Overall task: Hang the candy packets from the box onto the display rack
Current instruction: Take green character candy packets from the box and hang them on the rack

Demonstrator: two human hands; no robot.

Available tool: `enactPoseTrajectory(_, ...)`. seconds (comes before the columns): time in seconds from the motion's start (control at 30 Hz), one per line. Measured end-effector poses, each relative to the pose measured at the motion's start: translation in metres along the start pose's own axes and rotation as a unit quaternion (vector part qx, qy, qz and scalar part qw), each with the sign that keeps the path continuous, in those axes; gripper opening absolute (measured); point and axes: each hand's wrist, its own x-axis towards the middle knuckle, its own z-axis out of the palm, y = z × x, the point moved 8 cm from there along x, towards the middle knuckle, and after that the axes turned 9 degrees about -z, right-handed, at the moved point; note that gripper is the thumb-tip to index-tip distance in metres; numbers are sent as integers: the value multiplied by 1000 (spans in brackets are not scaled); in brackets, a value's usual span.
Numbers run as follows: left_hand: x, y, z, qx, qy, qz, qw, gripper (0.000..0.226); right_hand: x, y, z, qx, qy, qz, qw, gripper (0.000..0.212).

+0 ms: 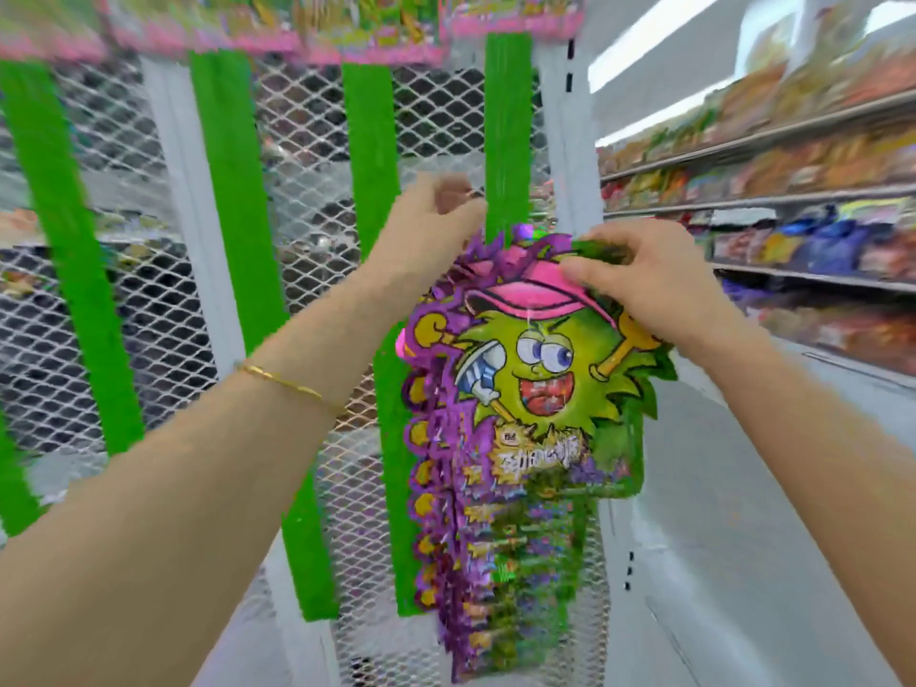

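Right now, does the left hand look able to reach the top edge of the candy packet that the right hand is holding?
Probably yes. The left hand hovers beside the green strip, just left of the candy packet top, with nothing between; the right hand pinches only the right corner.

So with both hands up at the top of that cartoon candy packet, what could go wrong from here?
1. The right hand only pinches the top edge of the green-and-purple cartoon candy packet; it might slip before it is hooked.
2. A row of similar hanging packets sits right behind; pushing in could knock some loose.
3. The left hand works at the green hanging strip against the white wire mesh panel; the view is blurred, so the attachment may be missed.
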Motion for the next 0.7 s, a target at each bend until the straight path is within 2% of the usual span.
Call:
enactPoseTrajectory(0.07,21,4,5,20,11,-4,1000,31,19,-1,-5,-22,13,-17,1000,16)
enactPoseTrajectory(0.17,43,13,10,1,-1,-9,1000,18,46,-3,-6,-56,21,-38,997,13)
enactPoseTrajectory(0.27,52,23,10,21,-8,-14,1000,14,65,-5,-7,-97,34,-46,994,21)
enactPoseTrajectory(0.43,64,36,9,91,-12,-16,996,28,84,-18,-9,-190,83,-58,977,26)
enactPoseTrajectory(0.6,71,38,8,73,-11,-51,996,29,95,-27,-10,-259,105,-79,957,28)
enactPoseTrajectory(0.7,74,33,9,35,-8,-60,998,14,98,-24,-8,-275,103,-82,952,28)
